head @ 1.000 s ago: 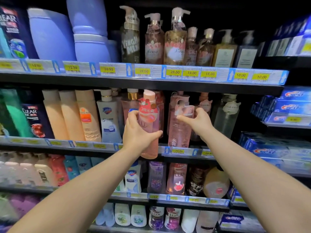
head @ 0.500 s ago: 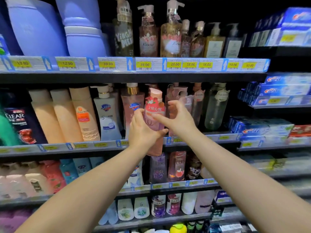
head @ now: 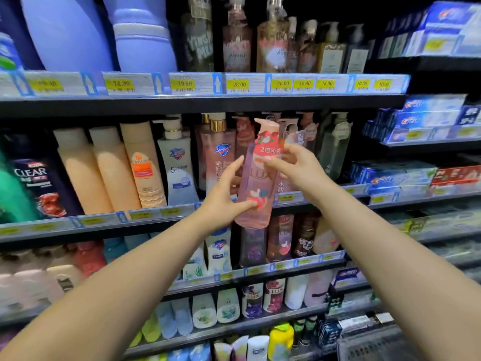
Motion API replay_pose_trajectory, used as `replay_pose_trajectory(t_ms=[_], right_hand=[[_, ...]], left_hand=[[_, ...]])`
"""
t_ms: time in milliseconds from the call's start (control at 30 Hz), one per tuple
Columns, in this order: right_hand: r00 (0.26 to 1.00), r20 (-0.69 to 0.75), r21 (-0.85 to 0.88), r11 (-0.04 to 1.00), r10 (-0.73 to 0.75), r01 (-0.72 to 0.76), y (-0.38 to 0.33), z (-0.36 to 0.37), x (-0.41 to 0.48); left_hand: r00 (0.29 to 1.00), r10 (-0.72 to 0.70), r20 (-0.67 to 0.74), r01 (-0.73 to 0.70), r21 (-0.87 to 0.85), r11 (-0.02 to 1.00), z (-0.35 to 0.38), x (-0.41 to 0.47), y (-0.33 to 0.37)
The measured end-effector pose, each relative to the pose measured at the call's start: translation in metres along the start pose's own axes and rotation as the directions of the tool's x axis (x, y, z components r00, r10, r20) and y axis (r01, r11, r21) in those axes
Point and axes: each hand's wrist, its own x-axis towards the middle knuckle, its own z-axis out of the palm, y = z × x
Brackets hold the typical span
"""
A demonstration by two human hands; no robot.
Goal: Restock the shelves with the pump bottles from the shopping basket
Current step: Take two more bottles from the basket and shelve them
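Held in front of the second shelf from the top, a pink Lux pump bottle is kept almost upright, its pump head leaning slightly right. The bottle is gripped low on its body by the left hand, thumb across the front label and fingers behind, and pinched just under its red neck tag by the fingertips of the right hand. The base of the bottle hangs below the shelf's price rail, overlapping the bottles on the shelf beneath.

Directly behind the bottle, the gap on the shelf is largely screened by it and by both hands; whether a free place is there cannot be told. Just left of the bottle a pink Safeguard bottle with a gold collar is seen, then a white Safeguard pump bottle, three peach tubes and a dark Clear bottle. Just right of it, further pink pump bottles are partly hidden, and a greenish clear pump bottle is seen beyond them.

Above the bottle, amber and pink pump bottles are ranged on the top shelf, cut off by the frame edge, beside large lilac bottles. Toothpaste boxes are stacked well to the right. A grey shopping basket is partly shown at the lower right corner; its contents cannot be made out. Price labels are blurred.
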Motion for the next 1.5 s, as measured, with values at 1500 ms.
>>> replay_pose_trajectory(t_ms=[1500], right_hand=[[0.900,-0.435,-0.381,0.897,0.037,-0.221,0.064,0.098,0.069]], left_hand=[[0.956,-0.259,0.140,0.065,0.758,0.649,-0.033,0.024,-0.055]])
